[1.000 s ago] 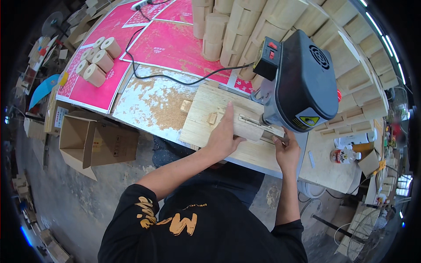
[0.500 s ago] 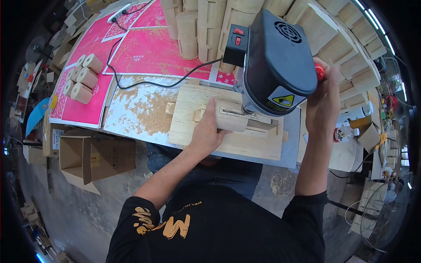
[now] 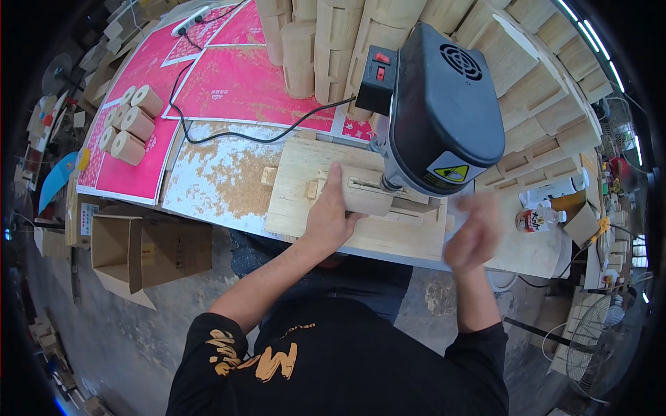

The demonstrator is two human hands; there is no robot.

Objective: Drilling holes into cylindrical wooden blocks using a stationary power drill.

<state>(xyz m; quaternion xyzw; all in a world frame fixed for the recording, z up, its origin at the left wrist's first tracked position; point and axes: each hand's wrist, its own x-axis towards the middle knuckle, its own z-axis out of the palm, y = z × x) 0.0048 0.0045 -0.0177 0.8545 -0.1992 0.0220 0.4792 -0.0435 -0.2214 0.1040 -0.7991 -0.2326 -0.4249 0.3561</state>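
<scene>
Left fingers [image 3: 334,184] on wooden cylinder [image 3: 365,193] beneath drill [image 3: 447,114]

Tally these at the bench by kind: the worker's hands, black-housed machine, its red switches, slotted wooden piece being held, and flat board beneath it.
Hands: 2 (left hand, right hand)
Black-housed machine: 1
Red switches: 2
Slotted wooden piece: 1
Flat board: 1
Total: 7

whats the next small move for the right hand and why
Probably bring the right hand to the block at its right end: only the left hand holds it under the machine, while the right, blurred, is off the block.
</scene>
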